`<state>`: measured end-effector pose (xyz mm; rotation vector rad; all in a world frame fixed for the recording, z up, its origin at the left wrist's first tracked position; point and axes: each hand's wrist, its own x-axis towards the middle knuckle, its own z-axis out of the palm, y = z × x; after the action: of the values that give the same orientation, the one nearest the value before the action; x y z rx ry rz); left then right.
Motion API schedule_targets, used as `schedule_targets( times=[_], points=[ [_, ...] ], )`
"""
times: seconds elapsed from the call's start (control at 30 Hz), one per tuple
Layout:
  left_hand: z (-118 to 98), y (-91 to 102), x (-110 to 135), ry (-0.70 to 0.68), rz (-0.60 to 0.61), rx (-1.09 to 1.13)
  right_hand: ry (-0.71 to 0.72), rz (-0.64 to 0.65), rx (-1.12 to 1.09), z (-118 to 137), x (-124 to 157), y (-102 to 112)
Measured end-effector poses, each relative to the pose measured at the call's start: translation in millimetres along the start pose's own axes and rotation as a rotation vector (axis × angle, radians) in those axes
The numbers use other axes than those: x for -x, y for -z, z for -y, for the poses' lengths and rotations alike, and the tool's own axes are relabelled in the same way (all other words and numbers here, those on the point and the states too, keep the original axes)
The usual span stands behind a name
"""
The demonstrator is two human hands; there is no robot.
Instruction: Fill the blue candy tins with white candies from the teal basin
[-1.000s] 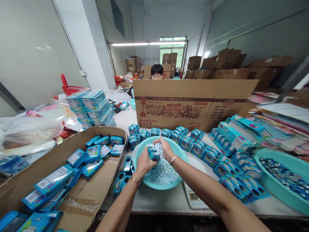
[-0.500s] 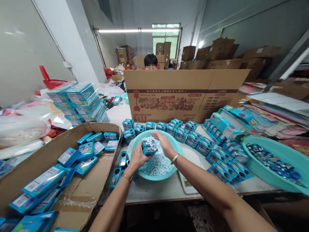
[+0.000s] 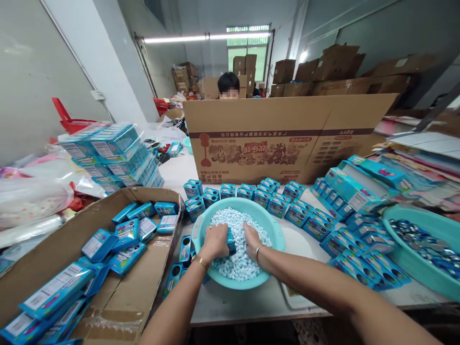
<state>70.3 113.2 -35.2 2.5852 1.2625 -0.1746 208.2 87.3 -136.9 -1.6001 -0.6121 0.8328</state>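
A turquoise basin [image 3: 279,235] full of small pale-blue candies [image 3: 237,218] stands on the table in front of me. Inside it, my left hand [image 3: 216,241] grips a small blue candy box [image 3: 230,240], low against the candies. Most of the box is hidden by my fingers. On the basin's right side my right hand [image 3: 252,241] reaches into the candies, thumb and fingers apart. Its fingertips are partly buried, and I see nothing else in it. More blue boxes with round holes on top [image 3: 278,206] line the basin's far and right sides.
To the left, a cardboard carton [image 3: 143,282] holds several blue boxes. Wrapped packs [image 3: 115,143] are stacked behind it. A white scale [image 3: 300,247] sits partly under the basin. Another basin [image 3: 398,215] with shiny blue lids is at right. Upright cardboard [image 3: 251,115] stands before a person [image 3: 229,85].
Both hands have gone down into the candies, the left with the box. The right hand, raised and flat beside the box before, now has its fingertips among the candies. The view has shifted slightly.
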Motion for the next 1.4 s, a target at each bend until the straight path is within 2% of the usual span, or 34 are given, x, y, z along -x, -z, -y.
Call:
schedule_targets(
  times=[0.1,0.17,0.3,0.4,0.5,0.67,0.97,1.23,1.4],
  points=[
    [7.2,-2.1,7.3,0.059,-0.087,0.086,-0.115,-0.032,-0.238,22.4,-1.4,-17.3],
    [8.6,-2.7,9.7,0.091,-0.195,0.223,-0.077,-0.001,-0.359,45.3,-4.9,-21.5],
    [5.5,-3.0,6.3,0.138,-0.339,0.433,-0.022,0.096,-0.393,89.2,-11.7,-22.4],
    [1.5,-3.2,3.0,0.151,-0.395,0.570,-0.003,0.126,-0.377,106.8,-10.2,-24.1],
    [-2.0,-2.9,4.3,0.161,-0.426,0.652,0.029,0.152,-0.361,114.5,-4.2,-26.1],
    [-7.3,1.8,12.8,0.169,-0.464,0.628,0.052,0.164,-0.286,122.4,4.5,-21.3],
    [-20.5,12.4,18.7,0.208,-0.391,0.455,0.108,0.152,-0.245,122.9,8.1,-8.7],
    [-21.6,2.5,12.2,0.197,-0.376,0.536,0.053,0.223,-0.336,129.1,10.1,-8.9],
    [-19.3,-2.8,7.0,0.151,-0.428,0.624,0.027,0.257,-0.392,136.0,11.2,-6.5]
  ],
)
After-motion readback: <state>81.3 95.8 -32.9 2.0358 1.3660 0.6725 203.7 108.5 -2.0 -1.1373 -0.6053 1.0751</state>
